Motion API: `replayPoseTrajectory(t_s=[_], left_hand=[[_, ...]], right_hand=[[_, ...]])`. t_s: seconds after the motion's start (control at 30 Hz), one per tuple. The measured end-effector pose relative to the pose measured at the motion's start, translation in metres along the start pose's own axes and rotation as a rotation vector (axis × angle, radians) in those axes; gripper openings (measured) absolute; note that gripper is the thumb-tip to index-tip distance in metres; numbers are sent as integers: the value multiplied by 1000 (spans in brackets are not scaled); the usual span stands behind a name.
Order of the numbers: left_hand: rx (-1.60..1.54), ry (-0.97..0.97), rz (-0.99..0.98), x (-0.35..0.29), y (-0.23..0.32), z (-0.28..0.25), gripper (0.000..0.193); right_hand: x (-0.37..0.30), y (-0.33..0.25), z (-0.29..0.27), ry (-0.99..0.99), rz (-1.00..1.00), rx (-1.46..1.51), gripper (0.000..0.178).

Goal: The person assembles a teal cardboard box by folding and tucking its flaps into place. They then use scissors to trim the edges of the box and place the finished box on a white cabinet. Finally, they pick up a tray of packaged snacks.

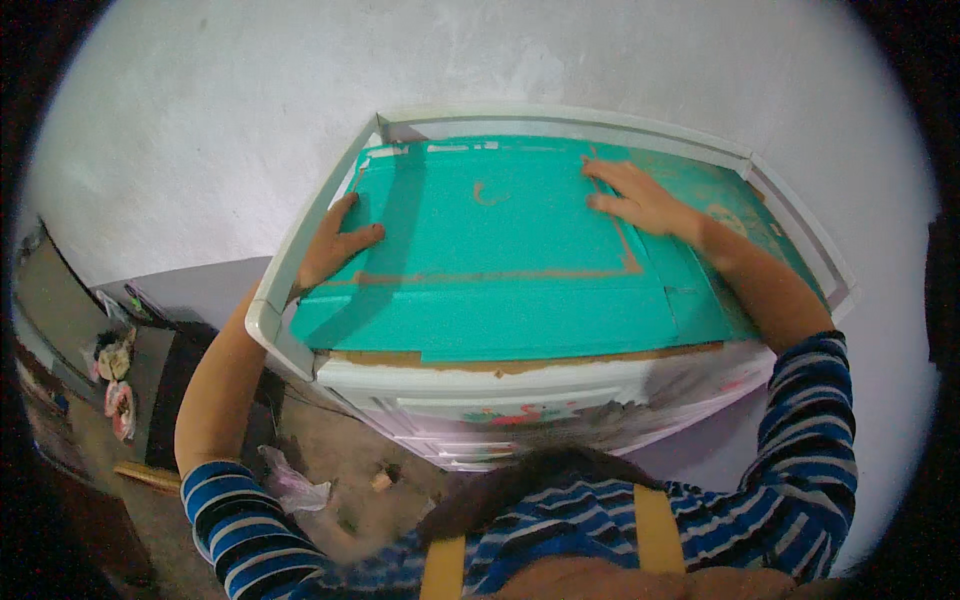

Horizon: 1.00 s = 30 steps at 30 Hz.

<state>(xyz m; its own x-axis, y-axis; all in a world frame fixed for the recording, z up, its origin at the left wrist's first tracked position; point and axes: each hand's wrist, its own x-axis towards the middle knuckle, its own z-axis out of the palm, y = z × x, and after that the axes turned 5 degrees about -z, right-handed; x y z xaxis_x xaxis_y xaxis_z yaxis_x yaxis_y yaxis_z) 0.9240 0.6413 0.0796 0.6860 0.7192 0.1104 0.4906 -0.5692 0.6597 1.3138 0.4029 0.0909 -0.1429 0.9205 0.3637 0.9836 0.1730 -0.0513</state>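
Observation:
A flattened green cardboard sheet [500,230] with brown scuffed fold lines lies on top of a white chest of drawers [450,390]. My left hand [337,245] rests on the sheet's left margin beside the raised rail, with thumb and forefinger spread apart. Farther right, my right hand [640,203] lies on the sheet near its right-hand crease, fingers stretched out and pointing left. Neither hand shows anything grasped. The tips of some left fingers are hidden along the rail side.
A raised white rail [560,120] borders the chest top at the back and sides. Behind it stands a pale wall [600,60]. On the lower left are a dark cabinet [165,390], hanging bags [115,370] and a crumpled plastic bag [293,485] on the floor.

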Motion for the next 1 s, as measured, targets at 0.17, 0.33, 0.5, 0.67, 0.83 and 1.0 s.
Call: replayPoseTrajectory(t_s=[0.17,0.33,0.5,0.67,0.83,1.0], left_hand=[[-25,-50,19,14,-12,6,91],[20,-35,-12,8,-8,1,89],[-88,-8,70,9,-10,0,85],[-42,28,-69,-16,25,-1,75],[-148,-79,-239,-13,6,-9,64],[-591,-144,-344,-38,-21,-14,65]], right_hand=[[5,6,3,15,41,-92,53],[-37,-39,-15,-53,4,-37,47],[-94,-84,-49,-50,4,17,44],[-138,-122,-64,41,44,17,40],[-158,-138,-60,166,30,-65,45],[-166,-138,-58,293,-20,-96,47]])
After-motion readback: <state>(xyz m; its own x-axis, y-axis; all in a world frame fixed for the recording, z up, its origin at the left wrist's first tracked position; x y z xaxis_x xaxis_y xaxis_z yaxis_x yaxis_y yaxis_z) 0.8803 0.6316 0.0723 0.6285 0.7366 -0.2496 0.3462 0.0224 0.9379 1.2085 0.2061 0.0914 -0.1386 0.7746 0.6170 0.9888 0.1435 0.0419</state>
